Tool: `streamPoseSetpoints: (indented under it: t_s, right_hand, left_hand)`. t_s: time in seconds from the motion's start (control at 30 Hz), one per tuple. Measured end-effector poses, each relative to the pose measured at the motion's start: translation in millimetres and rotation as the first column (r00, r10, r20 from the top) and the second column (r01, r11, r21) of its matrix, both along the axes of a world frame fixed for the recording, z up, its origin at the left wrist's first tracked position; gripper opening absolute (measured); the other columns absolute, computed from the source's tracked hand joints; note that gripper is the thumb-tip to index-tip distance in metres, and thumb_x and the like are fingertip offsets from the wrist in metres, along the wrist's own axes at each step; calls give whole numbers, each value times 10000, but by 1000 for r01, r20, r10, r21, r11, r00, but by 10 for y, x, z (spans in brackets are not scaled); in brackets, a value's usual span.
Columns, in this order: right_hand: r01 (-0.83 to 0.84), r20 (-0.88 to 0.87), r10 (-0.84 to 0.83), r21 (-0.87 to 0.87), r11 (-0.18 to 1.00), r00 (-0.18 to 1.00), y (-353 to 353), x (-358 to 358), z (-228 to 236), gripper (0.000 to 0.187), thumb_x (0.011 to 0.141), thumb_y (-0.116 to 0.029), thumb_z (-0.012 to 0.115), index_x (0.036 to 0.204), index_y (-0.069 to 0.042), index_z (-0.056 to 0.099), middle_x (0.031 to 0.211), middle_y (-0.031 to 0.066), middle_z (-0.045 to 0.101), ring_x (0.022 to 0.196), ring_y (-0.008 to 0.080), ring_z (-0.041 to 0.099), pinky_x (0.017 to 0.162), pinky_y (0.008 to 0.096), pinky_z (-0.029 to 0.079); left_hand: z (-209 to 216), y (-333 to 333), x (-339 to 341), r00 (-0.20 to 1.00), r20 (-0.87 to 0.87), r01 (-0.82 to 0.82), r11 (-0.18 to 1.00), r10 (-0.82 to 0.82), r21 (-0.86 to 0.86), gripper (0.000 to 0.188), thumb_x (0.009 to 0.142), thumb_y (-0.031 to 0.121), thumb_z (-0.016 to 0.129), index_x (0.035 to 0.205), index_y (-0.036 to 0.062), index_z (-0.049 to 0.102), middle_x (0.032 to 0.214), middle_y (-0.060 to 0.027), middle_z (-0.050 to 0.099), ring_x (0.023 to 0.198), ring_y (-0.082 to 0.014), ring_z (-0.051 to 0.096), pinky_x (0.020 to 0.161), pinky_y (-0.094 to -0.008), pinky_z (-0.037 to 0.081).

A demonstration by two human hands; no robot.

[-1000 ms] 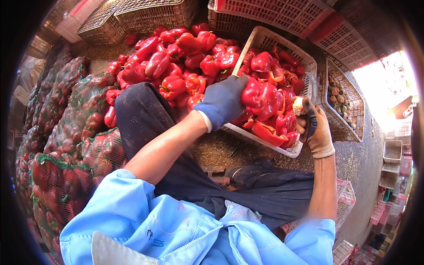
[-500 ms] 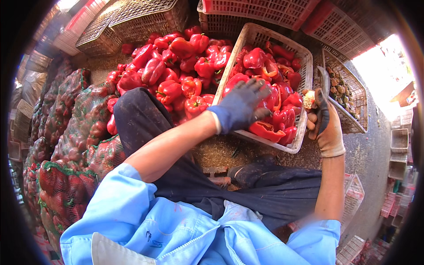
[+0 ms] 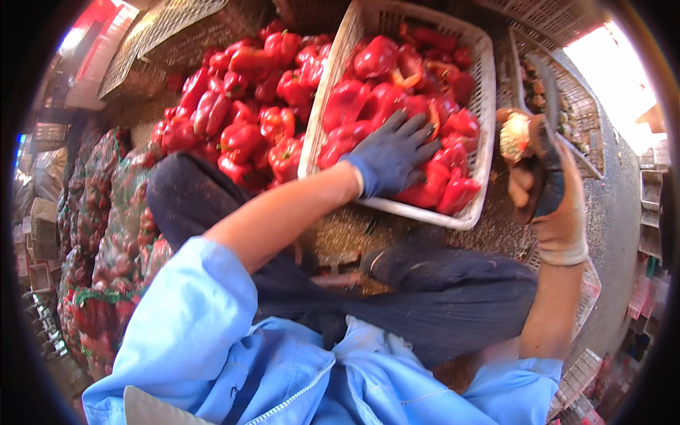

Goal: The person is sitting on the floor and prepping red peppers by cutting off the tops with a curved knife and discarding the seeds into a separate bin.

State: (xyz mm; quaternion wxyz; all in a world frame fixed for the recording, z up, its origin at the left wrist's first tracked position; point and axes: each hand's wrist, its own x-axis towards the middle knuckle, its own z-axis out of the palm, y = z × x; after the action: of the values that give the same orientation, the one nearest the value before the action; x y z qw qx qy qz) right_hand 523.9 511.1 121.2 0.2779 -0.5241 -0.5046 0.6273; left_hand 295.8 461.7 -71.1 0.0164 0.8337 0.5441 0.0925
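My left hand (image 3: 399, 154), in a dark blue glove, lies with fingers spread on cut red bell peppers (image 3: 375, 57) in a white plastic crate (image 3: 486, 92). Just right of that crate, my right hand (image 3: 545, 180), in a worn tan and dark glove, is closed round a knife (image 3: 547, 85). Its curved grey blade points away from me. A pale, seedy pepper core (image 3: 515, 136) sits by the thumb of the same hand, at the base of the blade. The knife's handle is hidden in my grip.
Whole red peppers (image 3: 241, 138) are heaped left of the crate. Filled mesh sacks (image 3: 117, 241) stand farther left. Beyond my right hand, another crate (image 3: 586, 127) holds pepper cores and scraps. Stacked crates (image 3: 170, 28) line the back. My bent legs (image 3: 439, 290) lie in front.
The whole view has shifted, so crate and heap sit higher and farther left. My left hand stays spread on the peppers. My right hand, with knife and core, is farther from the crate.
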Motion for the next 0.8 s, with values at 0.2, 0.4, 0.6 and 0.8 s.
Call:
streamPoseSetpoints:
  t_s: [0.2,0.4,0.6,0.8]
  right_hand:
    - [-54,-123,36,-145,988,992,110,142,-108,561,1095,-562,565,1444,-129,642,700,-73,515,534,25,475,389,203,298]
    - [-163,-49,160,-80,983,986,78,121,-94,572,1073,-641,552,1166,-100,712,671,-71,516,519,36,454,392,220,267]
    - [-294,-83,282,-234,927,956,253,248,-337,605,1032,-695,584,983,-104,703,611,-62,537,452,61,466,357,238,275]
    - [-240,92,229,137,961,969,994,670,-879,470,1072,-579,556,1091,-130,691,676,-34,633,459,60,532,327,222,321]
  left_hand:
    - [29,-57,30,995,94,36,998,-32,-42,693,984,468,648,1547,80,536,1597,-208,519,1581,-393,359,1316,-573,219]
    - [262,-85,-38,982,184,77,978,-40,-196,736,933,447,726,1536,68,540,1597,-212,526,1571,-411,372,1304,-557,262]
    - [488,-260,-534,852,522,-18,997,52,-70,593,868,355,824,1370,73,684,1345,-227,707,1274,-412,664,1087,-467,536]
    - [873,-144,-2217,726,231,-638,760,648,-128,485,864,419,811,1217,91,760,1098,-216,783,1055,-404,755,932,-462,591]
